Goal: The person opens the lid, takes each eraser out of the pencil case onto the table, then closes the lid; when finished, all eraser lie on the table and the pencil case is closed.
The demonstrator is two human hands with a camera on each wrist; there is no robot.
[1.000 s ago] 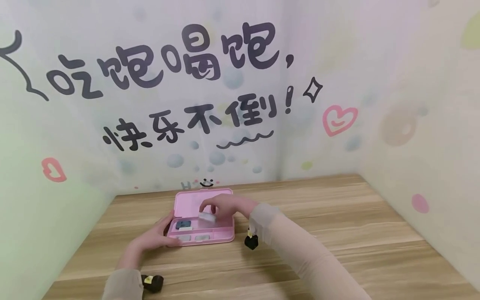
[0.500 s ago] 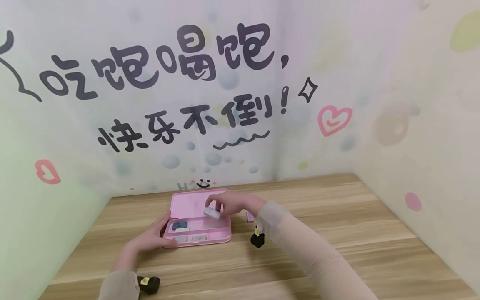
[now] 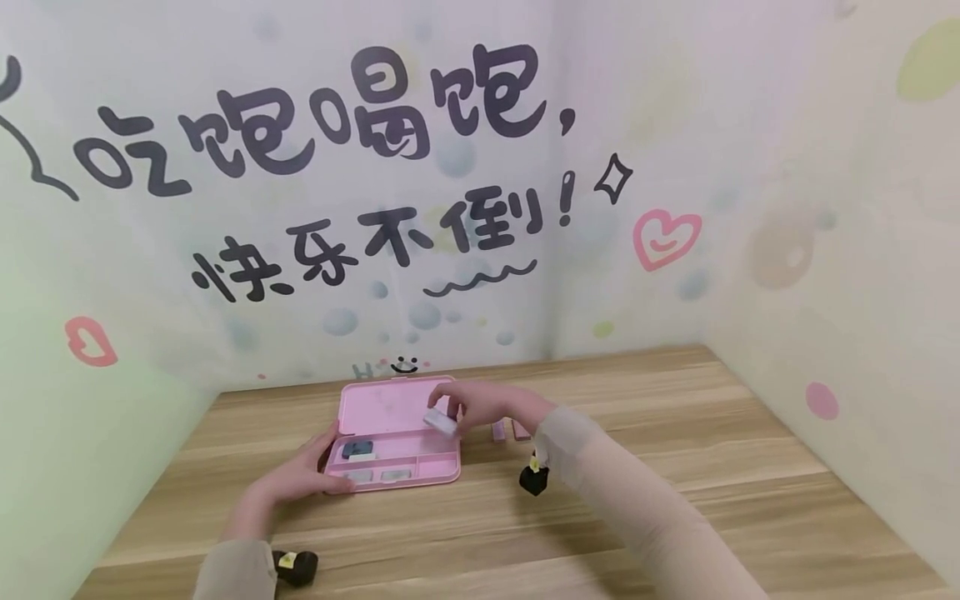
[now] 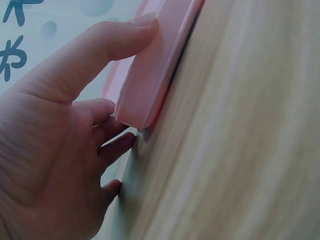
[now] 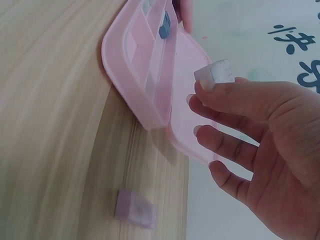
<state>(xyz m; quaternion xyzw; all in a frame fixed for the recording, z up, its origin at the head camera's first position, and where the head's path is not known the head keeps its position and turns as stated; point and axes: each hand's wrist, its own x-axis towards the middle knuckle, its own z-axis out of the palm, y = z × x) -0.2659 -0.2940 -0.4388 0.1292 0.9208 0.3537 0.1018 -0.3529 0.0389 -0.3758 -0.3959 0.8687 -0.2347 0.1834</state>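
Observation:
A pink pencil case (image 3: 375,404) lies with its lid folded back on the table. At its left end my left hand (image 3: 300,473) holds the case, the thumb (image 4: 135,40) pressed on the front wall and fingers behind the corner. My right hand (image 3: 480,404) pinches a white eraser (image 5: 215,73) between thumb and fingertips, raised over the case's right end. Inside the long rear compartment are a dark blue block (image 3: 357,449) and a small white piece (image 3: 362,457). Two pale blocks lie in the front compartment, the right one (image 3: 396,474) nearer its divider.
Right of the case, a purple block (image 3: 498,431) and a pinkish block (image 3: 521,431) rest on the wooden table (image 3: 420,542), partly under the right wrist. A wall with large black lettering (image 3: 397,237) stands close behind the case.
My right hand has lifted the white eraser and carried it right, from above the rear compartment to the case's right end. The blocks on the table have come into view. My left hand keeps its hold.

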